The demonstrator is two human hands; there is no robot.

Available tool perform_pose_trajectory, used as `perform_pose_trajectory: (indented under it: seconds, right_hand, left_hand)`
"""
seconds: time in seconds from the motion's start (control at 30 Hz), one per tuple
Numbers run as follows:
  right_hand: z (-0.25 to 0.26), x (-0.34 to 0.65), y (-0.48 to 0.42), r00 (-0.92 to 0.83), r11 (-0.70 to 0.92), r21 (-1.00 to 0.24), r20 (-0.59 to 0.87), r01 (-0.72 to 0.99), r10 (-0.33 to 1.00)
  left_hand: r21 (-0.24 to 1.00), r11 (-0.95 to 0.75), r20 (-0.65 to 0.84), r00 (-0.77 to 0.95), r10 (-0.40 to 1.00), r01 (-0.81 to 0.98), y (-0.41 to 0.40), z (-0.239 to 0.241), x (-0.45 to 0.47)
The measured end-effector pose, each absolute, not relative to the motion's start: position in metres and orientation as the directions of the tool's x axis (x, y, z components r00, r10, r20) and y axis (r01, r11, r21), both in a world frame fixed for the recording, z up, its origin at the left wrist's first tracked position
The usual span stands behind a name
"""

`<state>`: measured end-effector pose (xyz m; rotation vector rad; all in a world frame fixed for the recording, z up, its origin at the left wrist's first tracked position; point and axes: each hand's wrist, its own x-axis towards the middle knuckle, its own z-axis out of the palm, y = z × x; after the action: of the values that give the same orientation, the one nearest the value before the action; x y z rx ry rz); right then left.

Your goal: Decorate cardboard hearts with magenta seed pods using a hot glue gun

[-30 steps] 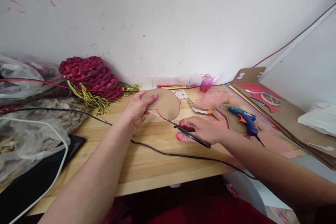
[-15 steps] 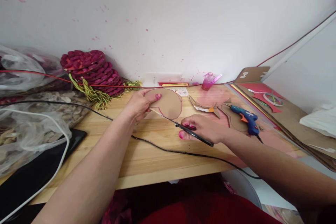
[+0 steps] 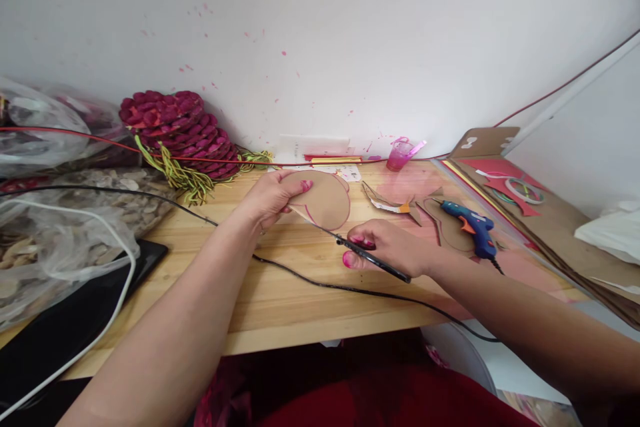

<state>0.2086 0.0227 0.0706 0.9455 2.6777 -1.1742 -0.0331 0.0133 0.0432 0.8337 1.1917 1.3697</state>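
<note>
My left hand (image 3: 273, 198) pinches the left edge of a rounded brown cardboard cutout (image 3: 326, 200) with a pink outline, holding it just above the wooden table (image 3: 280, 293). My right hand (image 3: 387, 245) is closed around black scissors (image 3: 367, 255). The thin blades reach up and left to the lower edge of the cutout. Both hands have pink-stained fingertips.
A blue glue gun (image 3: 473, 225) lies on cardboard scraps (image 3: 395, 203) to the right; its black cord (image 3: 350, 290) crosses the table. A dark red woven bundle (image 3: 180, 133) and a pink cup (image 3: 400, 155) stand by the wall. Plastic bags (image 3: 55, 240) sit left, cardboard sheets (image 3: 550, 220) right.
Both hands and the cutout have kept their pose. The view has shifted a little, so everything sits slightly to the right in the picture.
</note>
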Motion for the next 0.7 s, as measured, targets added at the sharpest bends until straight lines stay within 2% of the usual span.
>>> perform_pose_trajectory:
  seconds: [0.33, 0.7]
  right_hand:
    - [0.0646, 0.2102, 0.0220, -0.824, 0.475, -0.708, -0.275, 0.522, 0.494]
    - [0.0608, 0.2102, 0.0219, -0.817, 0.491, -0.689, -0.270, 0.533, 0.510]
  left_hand:
    - [0.958, 0.090, -0.135, -0.150, 0.980, -0.273, 0.0135, 0.0429, -0.0334]
    - [0.955, 0.093, -0.137, -0.140, 0.981, -0.282, 0.0132, 0.0427, -0.0321]
